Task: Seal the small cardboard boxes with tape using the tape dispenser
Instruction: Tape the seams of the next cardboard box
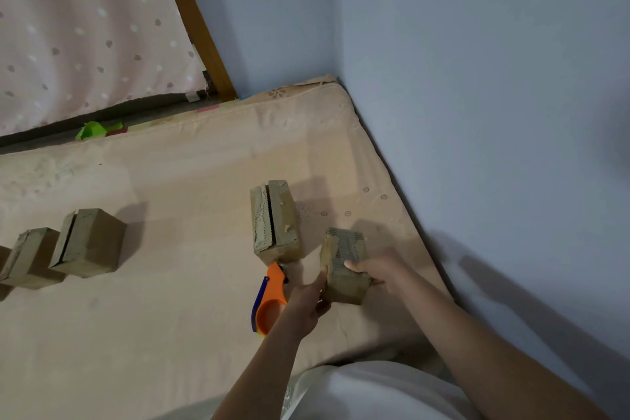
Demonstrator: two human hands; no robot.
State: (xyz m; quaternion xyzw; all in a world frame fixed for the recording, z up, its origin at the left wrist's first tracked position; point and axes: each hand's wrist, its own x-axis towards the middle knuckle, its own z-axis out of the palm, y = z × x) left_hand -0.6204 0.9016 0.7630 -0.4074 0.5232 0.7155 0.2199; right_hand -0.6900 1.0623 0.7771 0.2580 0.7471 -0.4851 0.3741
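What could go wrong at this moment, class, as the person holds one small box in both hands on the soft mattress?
1. Both hands, left and right, hold the box, so neither is free for the tape dispenser.
2. The mattress looks soft, so pressing tape down may tilt the box.
3. The neighbouring box and dispenser lie close and could be knocked.

A peach mattress (191,181) carries four small cardboard boxes (275,222): two side by side at the left, one near the middle, one further right, with an orange tape dispenser (269,297) lying between the last two
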